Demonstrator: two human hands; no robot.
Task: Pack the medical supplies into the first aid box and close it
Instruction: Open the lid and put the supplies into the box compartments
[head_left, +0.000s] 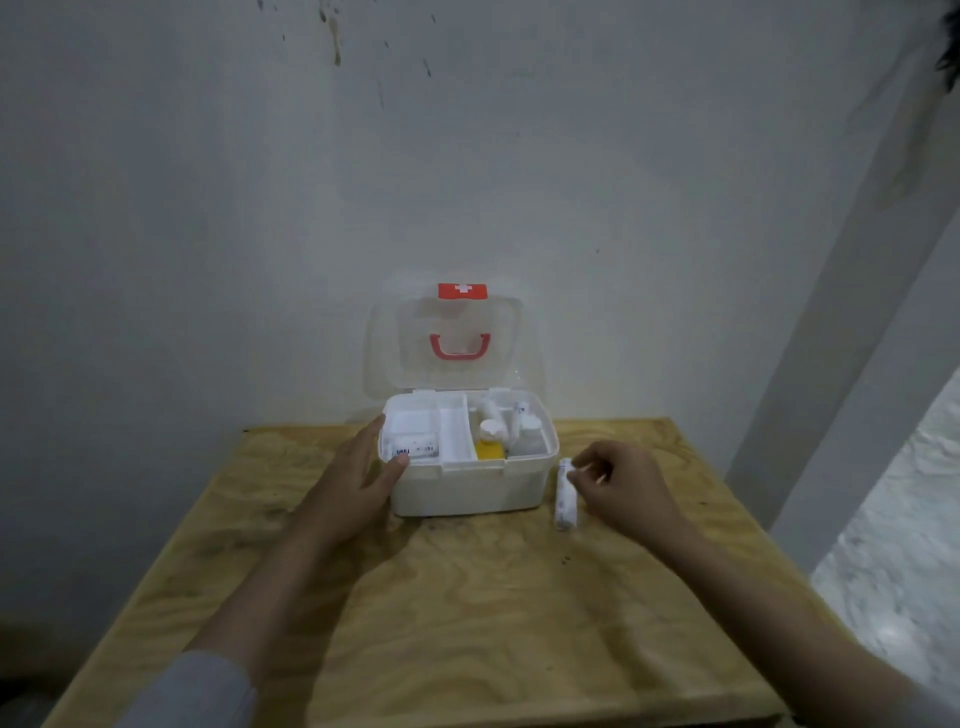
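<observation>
The print on the small packet in the left part of the first aid box is blue, but too small and blurred to read. The left hand covers the left wall of the box, and its thumb hides a corner of the packet. In the right part, the white bottles stand close together and blur into one another, so their number is not sure. The yellow thing shows only its top. The right hand hides the side of the wrapped roll; whether the fingers grip it or only touch it, I cannot tell. The bottom edge cuts both forearms and the table.
</observation>
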